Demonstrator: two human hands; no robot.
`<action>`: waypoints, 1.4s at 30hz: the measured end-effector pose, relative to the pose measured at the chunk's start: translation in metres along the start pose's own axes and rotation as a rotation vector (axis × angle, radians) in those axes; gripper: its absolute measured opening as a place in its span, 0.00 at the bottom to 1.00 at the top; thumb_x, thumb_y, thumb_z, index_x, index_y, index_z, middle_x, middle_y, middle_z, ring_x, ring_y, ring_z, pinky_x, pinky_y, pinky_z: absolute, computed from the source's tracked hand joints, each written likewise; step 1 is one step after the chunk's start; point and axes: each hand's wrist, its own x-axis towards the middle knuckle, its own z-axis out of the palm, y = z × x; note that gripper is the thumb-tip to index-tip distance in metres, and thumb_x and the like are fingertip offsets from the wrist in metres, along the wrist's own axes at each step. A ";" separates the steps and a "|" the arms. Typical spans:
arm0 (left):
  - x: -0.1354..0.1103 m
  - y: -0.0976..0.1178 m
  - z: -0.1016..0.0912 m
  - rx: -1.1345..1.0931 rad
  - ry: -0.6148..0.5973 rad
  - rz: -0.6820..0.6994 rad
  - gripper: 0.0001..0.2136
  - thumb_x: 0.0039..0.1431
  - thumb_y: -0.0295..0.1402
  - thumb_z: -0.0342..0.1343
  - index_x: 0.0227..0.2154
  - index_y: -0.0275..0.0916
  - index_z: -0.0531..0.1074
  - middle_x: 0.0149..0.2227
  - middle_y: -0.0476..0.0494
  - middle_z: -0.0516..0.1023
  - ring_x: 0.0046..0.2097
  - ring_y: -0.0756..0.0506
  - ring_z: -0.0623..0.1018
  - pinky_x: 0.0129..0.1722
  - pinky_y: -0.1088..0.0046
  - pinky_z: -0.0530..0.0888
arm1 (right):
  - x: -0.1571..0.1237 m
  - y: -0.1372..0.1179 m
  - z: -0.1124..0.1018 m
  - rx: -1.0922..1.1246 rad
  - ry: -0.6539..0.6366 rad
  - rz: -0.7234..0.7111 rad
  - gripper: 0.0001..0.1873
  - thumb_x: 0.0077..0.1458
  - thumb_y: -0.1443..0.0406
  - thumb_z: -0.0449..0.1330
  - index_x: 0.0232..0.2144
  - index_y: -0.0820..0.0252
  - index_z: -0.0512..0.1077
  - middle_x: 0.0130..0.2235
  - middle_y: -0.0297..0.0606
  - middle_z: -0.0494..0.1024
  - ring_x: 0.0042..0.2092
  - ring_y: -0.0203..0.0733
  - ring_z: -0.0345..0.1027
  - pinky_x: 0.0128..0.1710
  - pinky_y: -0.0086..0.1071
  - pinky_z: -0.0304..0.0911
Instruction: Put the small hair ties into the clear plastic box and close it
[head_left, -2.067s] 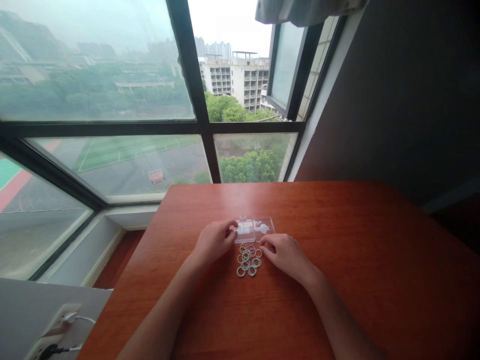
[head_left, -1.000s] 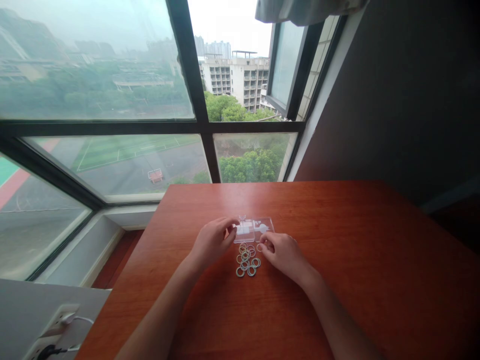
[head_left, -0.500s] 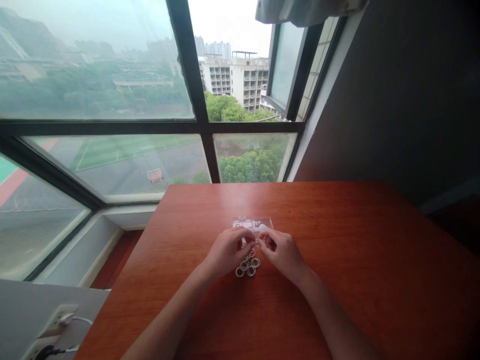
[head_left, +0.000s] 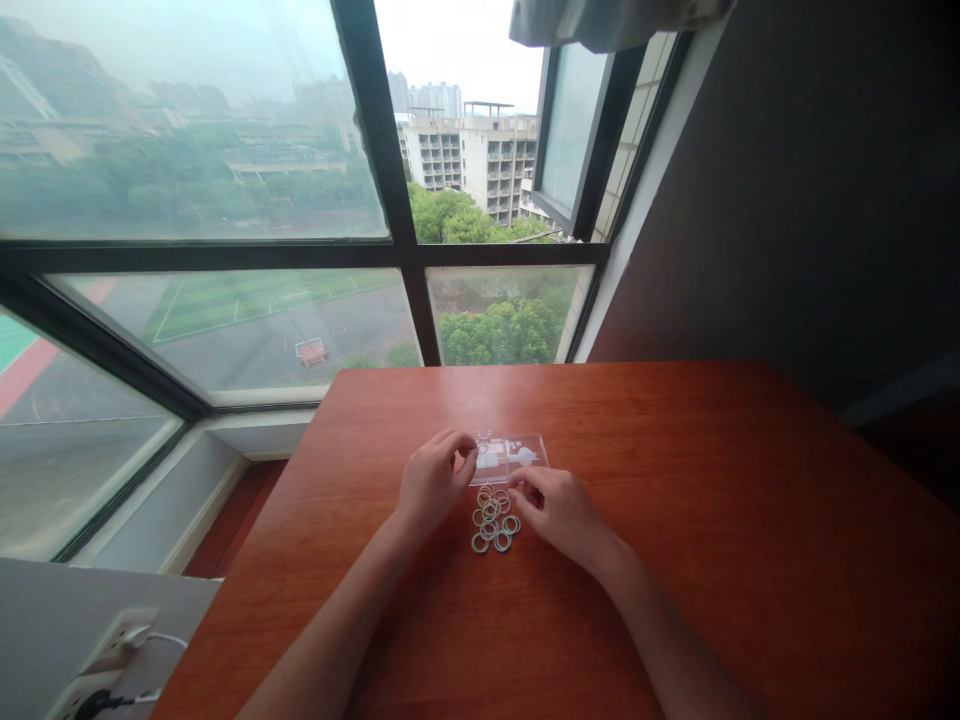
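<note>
A loose pile of several small pale rings (head_left: 490, 510) lies on the wooden table between my hands. Just behind it sits a clear plastic box (head_left: 529, 452) with white shapes showing in it. At the box's left end, the thumb and fingertips of my left hand (head_left: 439, 475) are pinched together on a ring, whose outline shows only faintly against the box. My right hand (head_left: 555, 500) hovers beside the pile's right edge, in front of the box. Its fingers are curled, with a small gap between thumb and forefinger, and no object shows there.
The reddish-brown table (head_left: 675, 450) reaches to the window frame (head_left: 510, 255) at the back. A dark wall (head_left: 787, 200) rises on the right. Sockets with plugged-in cords (head_left: 120, 640) are on the low wall at lower left.
My hands were close together over the pile and have come apart. The left has moved back and left to the box's end; the right has shifted slightly. More of the rings and box shows.
</note>
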 end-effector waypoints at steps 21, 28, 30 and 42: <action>0.004 -0.015 0.001 0.043 0.019 -0.063 0.06 0.59 0.34 0.52 0.34 0.40 0.73 0.32 0.48 0.74 0.31 0.49 0.71 0.31 0.75 0.66 | -0.007 -0.017 0.014 -0.160 -0.307 -0.188 0.06 0.54 0.67 0.58 0.31 0.54 0.76 0.29 0.31 0.79 0.30 0.36 0.70 0.30 0.26 0.51; 0.004 -0.012 -0.006 0.004 0.022 -0.042 0.07 0.59 0.33 0.51 0.34 0.40 0.74 0.31 0.48 0.73 0.28 0.51 0.69 0.31 0.75 0.65 | -0.006 -0.015 0.016 -0.069 -0.239 -0.140 0.05 0.52 0.68 0.58 0.30 0.56 0.75 0.27 0.30 0.77 0.28 0.33 0.67 0.29 0.25 0.52; 0.004 -0.010 -0.007 -0.037 0.005 -0.021 0.07 0.59 0.32 0.51 0.34 0.39 0.74 0.30 0.48 0.73 0.28 0.51 0.69 0.30 0.75 0.65 | -0.005 -0.013 0.014 -0.004 -0.167 -0.100 0.05 0.53 0.68 0.58 0.31 0.57 0.75 0.26 0.30 0.76 0.26 0.32 0.65 0.29 0.24 0.53; -0.003 0.019 -0.007 -0.421 -0.247 0.025 0.09 0.60 0.36 0.53 0.31 0.36 0.74 0.25 0.49 0.72 0.25 0.54 0.65 0.25 0.80 0.63 | 0.004 -0.006 0.003 0.238 0.162 0.084 0.08 0.55 0.62 0.56 0.29 0.60 0.74 0.20 0.28 0.65 0.22 0.32 0.58 0.24 0.25 0.54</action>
